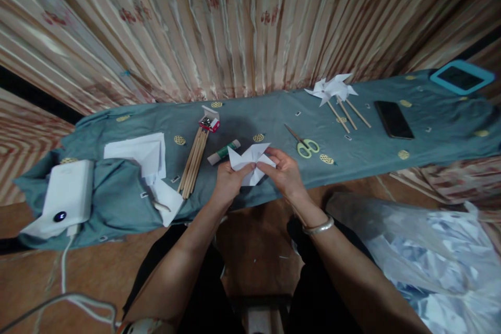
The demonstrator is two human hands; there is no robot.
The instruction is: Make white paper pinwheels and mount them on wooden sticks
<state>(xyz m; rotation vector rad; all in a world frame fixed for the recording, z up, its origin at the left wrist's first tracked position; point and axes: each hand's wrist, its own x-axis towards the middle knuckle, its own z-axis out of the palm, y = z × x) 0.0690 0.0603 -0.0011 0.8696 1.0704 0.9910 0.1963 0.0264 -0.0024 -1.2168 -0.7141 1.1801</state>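
Observation:
Both my hands hold a folded white paper shape [250,160] over the front edge of a table covered in blue-grey cloth [274,115]. My left hand [229,181] pinches its left side, fingers closed on the paper. My right hand [285,171] grips its right side, with a silver bangle on the wrist. Just behind the paper lie a glue stick [224,152], a bundle of wooden sticks [193,162] and a small open box [210,119]. Yellow-handled scissors [305,145] lie to the right.
Finished white paper pinwheels on sticks [336,95] lie at the back right, beside a black phone [393,119] and a teal-framed tablet [461,77]. White paper sheets [143,154] and a white power bank [67,197] with cable are at left. Crinkled plastic [422,250] lies lower right.

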